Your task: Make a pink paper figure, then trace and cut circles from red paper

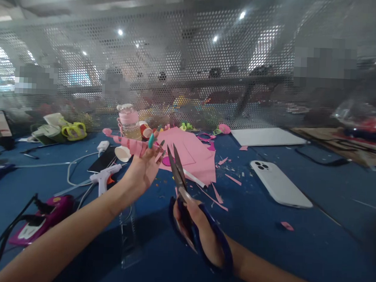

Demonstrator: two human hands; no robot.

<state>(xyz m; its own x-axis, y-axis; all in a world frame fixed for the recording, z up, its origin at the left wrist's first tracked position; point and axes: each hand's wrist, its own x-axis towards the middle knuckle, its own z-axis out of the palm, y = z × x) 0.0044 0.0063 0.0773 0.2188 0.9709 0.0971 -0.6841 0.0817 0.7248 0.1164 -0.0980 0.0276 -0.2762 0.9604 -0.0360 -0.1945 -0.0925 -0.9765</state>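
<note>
So the right hand (207,235) has a proper grip on the scissors (180,184), blades (176,169) pointing away and parted just a bit. Left hand (144,170) is pinching a pink strip (133,146) that sticks out to its left; pink sheets (204,158) lie just beyond both hands.

Looks like a handicraft workshop from its contents. Features a blue counter (258,252) spread with pink paper sheets (202,158) at the centre and littered with cut paper scraps (217,194) towards five o'clock. Carries a white hot-glue gun (104,178) and a magenta power strip (58,210) near eight. Backs onto a perforated metal screen (179,61) at twelve, dotted with small bright lights (215,38) from ten to one.
</note>
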